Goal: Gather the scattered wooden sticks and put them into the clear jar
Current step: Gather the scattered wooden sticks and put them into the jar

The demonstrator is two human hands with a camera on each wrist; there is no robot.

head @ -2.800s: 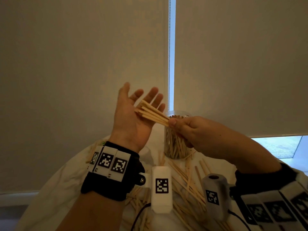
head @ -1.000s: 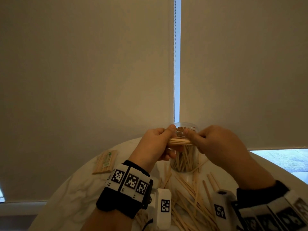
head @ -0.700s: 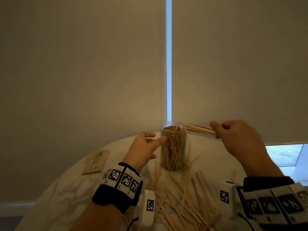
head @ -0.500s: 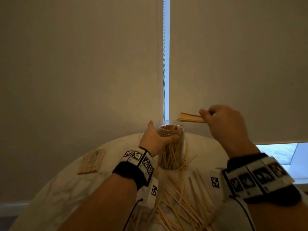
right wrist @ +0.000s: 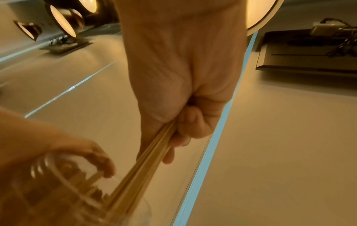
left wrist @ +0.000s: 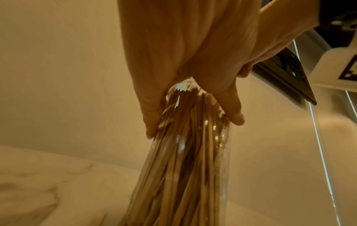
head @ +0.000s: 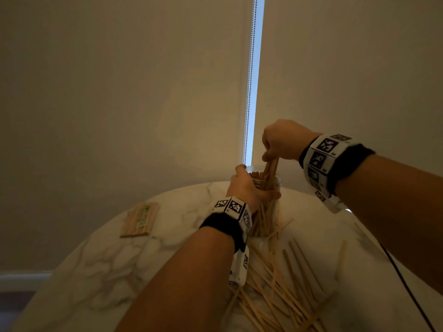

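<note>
The clear jar [head: 267, 219] stands on the marble table [head: 119, 259], packed with upright wooden sticks. My left hand [head: 249, 188] grips the jar near its rim; in the left wrist view its fingers [left wrist: 152, 116] wrap the jar [left wrist: 193, 168]. My right hand [head: 282, 142] hovers above the mouth and pinches a bundle of sticks [head: 269, 171], its lower ends inside the rim. In the right wrist view that bundle [right wrist: 142, 165] runs down from the right hand [right wrist: 183, 130] into the blurred jar [right wrist: 63, 191]. Several loose sticks [head: 282, 283] lie scattered in front of the jar.
A wrapped packet of sticks [head: 140, 220] lies on the table's left side. A roller blind [head: 119, 92] with a bead chain [head: 249, 92] hangs close behind the jar. A dark cable [head: 405, 283] trails over the table's right edge.
My left hand left the bundle and took hold of the jar. My right hand swung the bundle from level to upright and lowered its ends into the jar mouth.
</note>
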